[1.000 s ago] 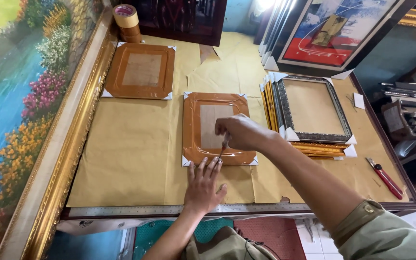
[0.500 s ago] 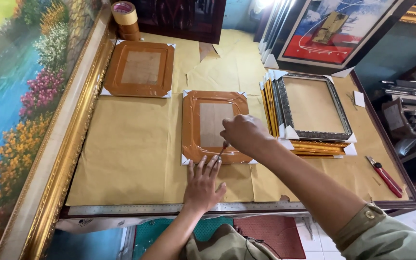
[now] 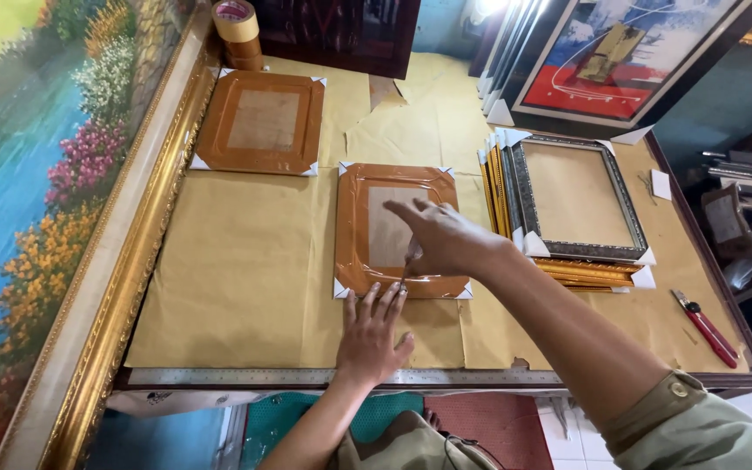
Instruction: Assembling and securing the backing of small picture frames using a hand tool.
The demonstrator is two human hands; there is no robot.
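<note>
A small picture frame lies face down in the middle of the paper-covered table, its back sealed with shiny brown tape and its corners capped in white. My left hand lies flat, fingers spread, on the table at the frame's near edge. My right hand hovers over the frame's lower right part, pinching a small thin tool whose tip touches the tape; what the tool is cannot be made out.
A second taped frame lies at the back left, with a tape roll behind it. A stack of frames sits to the right, a red-handled cutter near the right edge. A metal ruler runs along the front edge. A large gilt-framed painting leans at left.
My right hand has shifted slightly to the right and nearer along the frame's lower edge. My left hand stays flat in place.
</note>
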